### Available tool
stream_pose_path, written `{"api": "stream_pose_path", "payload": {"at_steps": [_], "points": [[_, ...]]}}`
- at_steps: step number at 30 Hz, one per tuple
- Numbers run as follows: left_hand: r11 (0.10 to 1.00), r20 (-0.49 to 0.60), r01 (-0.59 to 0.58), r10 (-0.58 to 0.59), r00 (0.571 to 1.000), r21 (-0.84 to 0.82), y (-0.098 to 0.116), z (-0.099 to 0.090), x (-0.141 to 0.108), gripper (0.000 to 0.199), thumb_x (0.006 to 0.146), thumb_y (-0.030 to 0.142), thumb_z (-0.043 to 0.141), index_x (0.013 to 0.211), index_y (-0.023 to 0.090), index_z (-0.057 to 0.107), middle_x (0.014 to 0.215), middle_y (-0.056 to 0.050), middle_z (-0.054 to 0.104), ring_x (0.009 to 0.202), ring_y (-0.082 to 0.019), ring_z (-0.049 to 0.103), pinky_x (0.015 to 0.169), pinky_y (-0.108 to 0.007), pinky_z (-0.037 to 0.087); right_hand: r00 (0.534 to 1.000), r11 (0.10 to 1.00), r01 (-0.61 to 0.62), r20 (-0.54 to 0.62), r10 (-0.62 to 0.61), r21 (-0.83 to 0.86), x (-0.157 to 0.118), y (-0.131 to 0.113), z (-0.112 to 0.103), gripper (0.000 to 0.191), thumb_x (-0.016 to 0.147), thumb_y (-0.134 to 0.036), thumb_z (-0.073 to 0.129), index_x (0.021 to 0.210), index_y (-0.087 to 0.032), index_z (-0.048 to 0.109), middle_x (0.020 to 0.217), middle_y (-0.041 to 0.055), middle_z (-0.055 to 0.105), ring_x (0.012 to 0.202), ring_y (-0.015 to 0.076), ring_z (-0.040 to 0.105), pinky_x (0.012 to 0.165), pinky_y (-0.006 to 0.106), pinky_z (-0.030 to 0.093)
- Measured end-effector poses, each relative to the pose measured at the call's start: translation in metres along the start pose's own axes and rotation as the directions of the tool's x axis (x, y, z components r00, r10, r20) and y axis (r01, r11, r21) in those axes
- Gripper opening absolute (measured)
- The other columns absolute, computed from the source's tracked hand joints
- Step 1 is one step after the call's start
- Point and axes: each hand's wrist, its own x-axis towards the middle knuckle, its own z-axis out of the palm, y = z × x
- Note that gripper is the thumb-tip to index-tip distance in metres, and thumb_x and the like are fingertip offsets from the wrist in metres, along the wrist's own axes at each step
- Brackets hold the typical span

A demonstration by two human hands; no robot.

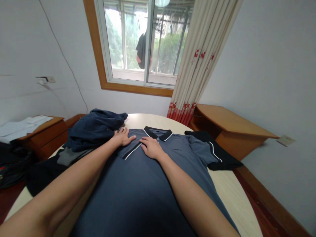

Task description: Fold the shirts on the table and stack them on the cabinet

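A grey-blue polo shirt [148,187] lies spread front up on the table, with its black, white-edged collar [165,135] at the far end. Its left-side sleeve [133,149] is turned in across the chest, and the other sleeve [204,149] extends to the right. My left hand [123,136] rests flat, fingers apart, on the shirt's left shoulder. Just left of the buttons, my right hand [151,147] lies with fingers stretched out over the fabric at the turned-in sleeve. Neither hand grips anything visible.
A bundled navy garment [95,126] sits at the table's left, with dark clothing [46,172] below it. Another black garment [228,158] lies under the right sleeve. The round, pale table [243,197] stands near a wooden desk [237,121], a curtain [195,65] and a window.
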Motion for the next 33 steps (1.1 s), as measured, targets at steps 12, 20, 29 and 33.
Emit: {"api": "stream_pose_path", "payload": {"at_steps": [12, 20, 29, 33], "points": [[0.998, -0.097, -0.027, 0.022, 0.995, -0.05, 0.021, 0.021, -0.01, 0.073, 0.099, 0.058, 0.019, 0.155, 0.012, 0.029, 0.164, -0.015, 0.017, 0.151, -0.033, 0.015, 0.116, -0.058, 0.023, 1.0, 1.0, -0.005, -0.002, 0.005, -0.001, 0.001, 0.0, -0.001, 0.039, 0.096, -0.03, 0.05, 0.132, -0.021, 0.062, 0.14, 0.0082, 0.059, 0.128, 0.0233, 0.052, 0.108, 0.04, 0.041], [0.993, -0.211, -0.109, 0.095, 0.973, -0.054, 0.042, 0.039, -0.031, 0.067, 0.1, 0.051, 0.023, 0.153, 0.012, 0.035, 0.161, -0.013, 0.026, 0.15, -0.028, 0.021, 0.12, -0.052, 0.016, 1.0, 0.999, 0.025, -0.014, -0.025, 0.043, 0.001, 0.002, -0.007, 0.035, 0.094, -0.026, 0.051, 0.123, -0.018, 0.068, 0.132, 0.0091, 0.065, 0.122, 0.0216, 0.058, 0.105, 0.034, 0.043], [0.987, -0.256, -0.126, 0.095, 0.962, -0.104, 0.04, 0.038, -0.031, 0.066, 0.099, 0.054, 0.029, 0.149, 0.014, 0.042, 0.159, -0.015, 0.031, 0.149, -0.03, 0.025, 0.12, -0.054, 0.017, 0.805, 0.84, -0.534, -0.248, 0.539, 0.092, -0.037, 0.086, -0.1, 0.028, 0.09, -0.03, 0.052, 0.102, -0.019, 0.075, 0.107, 0.0101, 0.074, 0.1, 0.0229, 0.067, 0.09, 0.033, 0.049], [0.972, -0.358, -0.193, 0.133, 0.924, -0.135, 0.043, 0.033, -0.036, 0.056, 0.099, 0.047, 0.034, 0.141, 0.014, 0.052, 0.155, -0.015, 0.041, 0.145, -0.03, 0.035, 0.119, -0.051, 0.02, 0.526, 0.55, -0.835, -0.312, 0.791, -0.014, -0.093, 0.138, -0.134, 0.033, 0.075, -0.03, 0.072, 0.102, -0.011, 0.073, 0.117, 0.0272, 0.066, 0.112, 0.0379, 0.062, 0.088, 0.048, 0.048]]}}
